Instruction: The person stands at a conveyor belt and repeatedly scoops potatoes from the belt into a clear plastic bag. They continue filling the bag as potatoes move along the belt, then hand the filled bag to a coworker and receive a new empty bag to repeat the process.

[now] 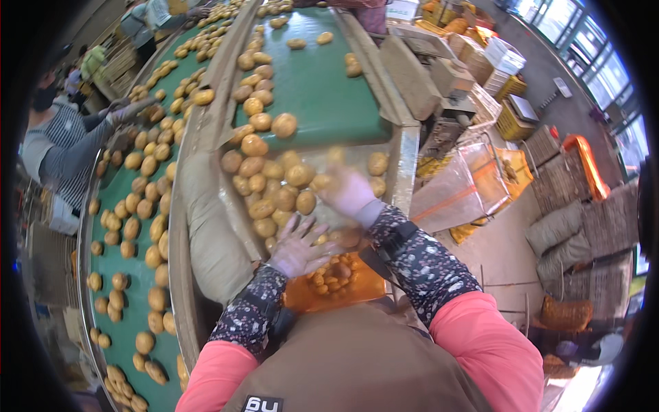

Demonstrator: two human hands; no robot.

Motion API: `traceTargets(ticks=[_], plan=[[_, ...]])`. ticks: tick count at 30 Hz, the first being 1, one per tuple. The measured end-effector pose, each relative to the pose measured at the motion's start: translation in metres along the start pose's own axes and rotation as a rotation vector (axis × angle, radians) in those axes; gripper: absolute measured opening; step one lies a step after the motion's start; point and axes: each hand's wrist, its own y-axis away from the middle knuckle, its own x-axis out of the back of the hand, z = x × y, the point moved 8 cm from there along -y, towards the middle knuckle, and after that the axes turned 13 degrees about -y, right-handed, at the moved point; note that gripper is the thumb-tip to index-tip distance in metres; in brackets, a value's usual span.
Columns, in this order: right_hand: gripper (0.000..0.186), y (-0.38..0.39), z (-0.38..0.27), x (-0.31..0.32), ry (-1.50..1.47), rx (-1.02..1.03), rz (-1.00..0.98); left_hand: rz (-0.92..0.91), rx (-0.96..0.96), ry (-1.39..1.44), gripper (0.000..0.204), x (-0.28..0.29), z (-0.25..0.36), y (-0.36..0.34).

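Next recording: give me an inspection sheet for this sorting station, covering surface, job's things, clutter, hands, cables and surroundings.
Surface: green conveyor belt ending at a clear chute.
Job's things: round yellow-brown fruit piled at the belt's end; orange mesh bag partly filled below.
Clutter: clear plastic bags on a rack to the right.
Hands: left hand open, fingers spread over the fruit; right hand blurred, among the fruit.
Cables: nothing seen.
Surroundings: second belt at left with a striped-sleeved person; crates and sacks at right.

Tan potatoes (274, 196) — green belt (322, 89) — orange bag (364, 285), floral black sleeves (425, 257)
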Motion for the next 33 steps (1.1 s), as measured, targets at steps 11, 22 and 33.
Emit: traceTargets(ticks=[11, 22, 33], plan=[[0.064, 0.121, -0.064, 0.394, 1.089, 0.279, 1.337, 0.014, 0.031, 0.000, 0.039, -0.005, -0.010, 0.001], [0.047, 0.024, -0.027, 0.049, 0.290, 0.530, 0.165, 0.038, 0.004, 0.017, 0.041, -0.001, -0.016, 0.003], [0.057, 0.053, 0.017, -0.052, 0.694, 0.271, -0.139, -0.040, 0.743, -0.188, 0.062, -0.001, -0.044, -0.002]])
